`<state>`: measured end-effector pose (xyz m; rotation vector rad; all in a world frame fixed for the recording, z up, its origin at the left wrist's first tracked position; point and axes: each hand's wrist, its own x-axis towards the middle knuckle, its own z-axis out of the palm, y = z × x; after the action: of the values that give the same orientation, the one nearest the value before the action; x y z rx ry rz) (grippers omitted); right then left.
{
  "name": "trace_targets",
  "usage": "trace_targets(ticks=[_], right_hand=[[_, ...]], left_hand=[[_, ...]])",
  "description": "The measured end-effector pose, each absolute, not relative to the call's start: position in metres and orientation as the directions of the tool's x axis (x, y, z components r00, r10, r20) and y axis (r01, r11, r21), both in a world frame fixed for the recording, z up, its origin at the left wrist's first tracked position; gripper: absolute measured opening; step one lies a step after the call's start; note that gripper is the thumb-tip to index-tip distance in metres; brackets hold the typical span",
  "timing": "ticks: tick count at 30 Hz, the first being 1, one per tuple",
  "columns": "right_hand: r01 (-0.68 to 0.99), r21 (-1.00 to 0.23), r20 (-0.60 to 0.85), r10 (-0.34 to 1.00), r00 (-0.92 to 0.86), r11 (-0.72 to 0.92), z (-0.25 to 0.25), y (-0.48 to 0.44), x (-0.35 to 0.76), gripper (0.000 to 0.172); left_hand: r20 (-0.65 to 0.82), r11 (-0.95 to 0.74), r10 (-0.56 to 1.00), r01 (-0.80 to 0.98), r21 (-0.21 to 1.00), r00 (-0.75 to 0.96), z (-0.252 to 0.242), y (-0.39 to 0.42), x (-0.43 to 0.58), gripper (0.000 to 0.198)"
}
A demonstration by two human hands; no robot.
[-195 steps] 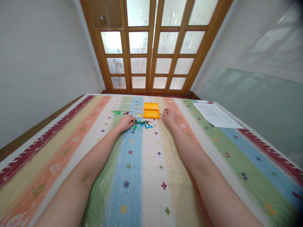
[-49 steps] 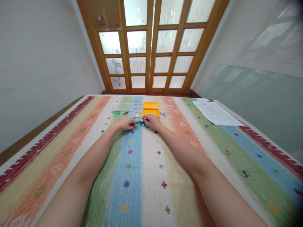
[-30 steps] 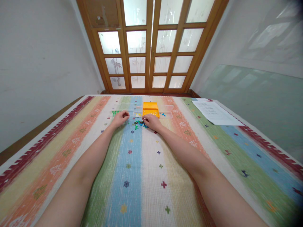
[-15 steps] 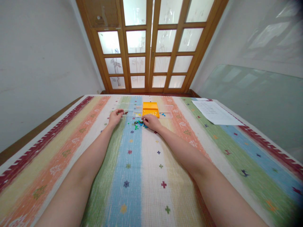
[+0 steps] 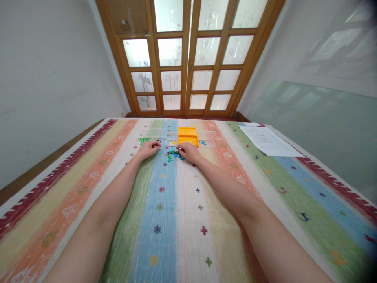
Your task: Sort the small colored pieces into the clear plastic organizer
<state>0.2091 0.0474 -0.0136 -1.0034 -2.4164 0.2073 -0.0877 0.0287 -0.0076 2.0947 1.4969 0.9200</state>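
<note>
My left hand (image 5: 148,149) is just in front of the clear plastic boxes, left of a pile of small blue, green and dark pieces (image 5: 173,154). Its thumb and forefinger are curved with a small gap between them, and nothing shows in them. At the right edge of the pile, my right hand (image 5: 189,152) has its fingers pinched together; what they hold is too small to make out. Green pieces (image 5: 144,140) lie in the left clear box, dark ones beside them partly behind my left fingers. A yellow open case (image 5: 187,130) with small white pieces stands behind my right hand.
Blue pieces (image 5: 202,143) lie in a clear box (image 5: 210,144) right of the yellow case. Small yellow pieces (image 5: 172,142) are left of it. Printed paper sheets (image 5: 268,139) lie on the striped tablecloth (image 5: 188,220) at the right. Glazed wooden doors (image 5: 187,67) stand beyond the table.
My left hand has moved right and slightly toward me, away from the left box, uncovering the green pieces there. My right hand stays nearly still at the pile.
</note>
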Motion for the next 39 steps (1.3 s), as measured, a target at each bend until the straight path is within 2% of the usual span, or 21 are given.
trace_targets(ticks=[3,5,11,20,28,39], right_hand=[[0.616,-0.324,0.398,0.694,-0.600,0.718,-0.013,0.047,0.209,0.021],[0.621,-0.323,0.395,0.698,-0.597,0.714,-0.013,0.047,0.209,0.021],[0.625,-0.326,0.387,0.703,-0.597,0.710,-0.013,0.047,0.208,0.022],[0.607,-0.320,0.405,0.684,-0.606,0.728,-0.014,0.046,0.209,0.021],[0.616,-0.319,0.401,0.691,-0.601,0.720,-0.013,0.046,0.208,0.021],[0.622,-0.315,0.386,0.696,-0.605,0.716,-0.012,0.045,0.209,0.022]], left_hand=[[0.193,-0.410,0.905,0.656,0.634,0.380,0.004,0.020,-0.083,0.021],[0.145,-0.414,0.891,0.639,0.648,0.431,0.011,0.017,-0.082,0.021],[0.131,-0.420,0.883,0.634,0.649,0.450,0.016,0.016,-0.085,0.026],[0.139,-0.485,0.855,0.674,0.557,0.500,0.009,0.020,-0.087,0.017],[0.187,-0.434,0.893,0.671,0.602,0.410,0.007,0.016,-0.083,0.015],[0.375,-0.272,0.927,0.679,0.682,-0.006,-0.012,0.030,-0.106,0.019]])
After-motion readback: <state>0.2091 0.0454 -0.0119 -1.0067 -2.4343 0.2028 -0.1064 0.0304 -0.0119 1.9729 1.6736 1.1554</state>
